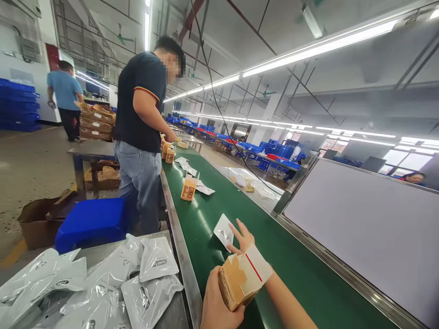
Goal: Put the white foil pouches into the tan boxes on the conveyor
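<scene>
Both of my hands are at the bottom of the view, over a green conveyor belt (284, 269). My left hand (219, 304) grips a kraft cardboard box (233, 285) from below. The box has a white top flap with a red stripe. My right hand (244, 238) presses behind that flap with its fingers spread. A white sachet (223, 232) lies on the belt just left of those fingertips. Farther along the belt stand a small kraft box (189, 188) and loose white sachets (187, 167). To my left, a co-worker's hand (170, 136) is at the belt.
Silver-white printed pouches (157, 259) are heaped on a metal table (171, 315) at lower left. A co-worker (140, 105) stands beyond it, beside a blue crate (91, 224). Stacked cartons (96, 122), stacked blue crates (17, 105) and another person (64, 91) are farther back.
</scene>
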Demonstrator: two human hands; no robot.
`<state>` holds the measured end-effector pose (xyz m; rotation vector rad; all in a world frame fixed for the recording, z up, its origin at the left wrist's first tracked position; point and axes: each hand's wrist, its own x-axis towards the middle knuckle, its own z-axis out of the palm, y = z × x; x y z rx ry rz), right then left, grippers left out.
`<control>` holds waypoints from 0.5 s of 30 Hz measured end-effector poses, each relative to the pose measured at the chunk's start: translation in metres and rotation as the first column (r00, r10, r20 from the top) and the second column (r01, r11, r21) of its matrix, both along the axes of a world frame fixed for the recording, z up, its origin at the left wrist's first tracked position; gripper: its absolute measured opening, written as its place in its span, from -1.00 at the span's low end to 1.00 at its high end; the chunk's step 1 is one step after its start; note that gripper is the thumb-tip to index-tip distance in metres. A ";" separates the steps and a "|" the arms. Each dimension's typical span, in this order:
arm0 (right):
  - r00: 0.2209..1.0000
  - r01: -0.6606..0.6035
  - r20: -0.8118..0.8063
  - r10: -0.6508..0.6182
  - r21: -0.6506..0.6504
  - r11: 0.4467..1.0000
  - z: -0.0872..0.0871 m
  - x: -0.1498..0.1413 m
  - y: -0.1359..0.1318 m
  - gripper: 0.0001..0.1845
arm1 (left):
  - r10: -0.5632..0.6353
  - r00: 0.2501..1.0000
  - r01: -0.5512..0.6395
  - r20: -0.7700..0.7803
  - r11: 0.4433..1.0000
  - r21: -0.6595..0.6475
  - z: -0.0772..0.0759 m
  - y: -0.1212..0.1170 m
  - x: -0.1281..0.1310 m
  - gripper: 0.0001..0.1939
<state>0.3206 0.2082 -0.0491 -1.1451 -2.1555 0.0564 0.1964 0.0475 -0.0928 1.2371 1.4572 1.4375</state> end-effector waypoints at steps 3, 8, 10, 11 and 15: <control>0.997 -0.078 -0.009 0.078 -0.061 0.995 -0.020 -0.036 0.022 -0.48 | -0.067 0.997 0.066 0.026 0.996 0.063 -0.008 0.010 0.001 -0.10; 0.957 0.047 -0.281 -0.075 -0.105 0.993 -0.008 -0.019 0.025 -0.63 | -0.009 1.000 0.007 0.023 0.996 0.088 -0.006 0.014 -0.001 -0.20; 0.880 0.147 -0.442 -0.173 -0.092 0.985 0.012 0.010 0.011 -0.59 | -0.017 1.000 0.016 0.004 0.998 0.057 -0.002 0.013 -0.004 -0.24; 0.832 0.189 -0.518 -0.200 -0.075 0.979 0.024 0.026 -0.002 -0.57 | -0.042 0.999 0.042 -0.005 0.998 0.043 0.001 0.012 -0.005 -0.26; 0.715 0.246 -0.675 -0.185 -0.005 0.969 0.069 0.071 -0.084 -0.62 | -0.143 0.990 0.144 -0.014 0.989 0.027 0.010 0.007 -0.004 -0.27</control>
